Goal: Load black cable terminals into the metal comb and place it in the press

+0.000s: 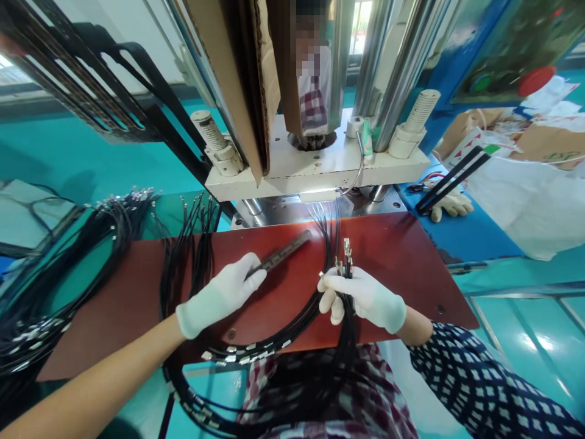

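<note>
My left hand (228,286), in a white glove, is closed around one end of a dark, slotted bar (287,250) that slants up to the right over the red-brown board (393,250). In my right hand (365,299), also gloved, is a bundle of black cables (346,341) with metal terminals sticking up above the fingers. One terminal shows near the thumb and fingertips. More black cables (292,332) with silvery tags curve across the board's front edge and over my lap. Thin cable ends (325,222) lead toward the press's lower plate.
Behind the board stands a press (274,180) with metal columns and a cardboard sheet (228,73). Cable bundles (114,225) hang at the left. At the right are a glove (452,204), black rods (450,183), white bags (525,201) and a red button (537,80).
</note>
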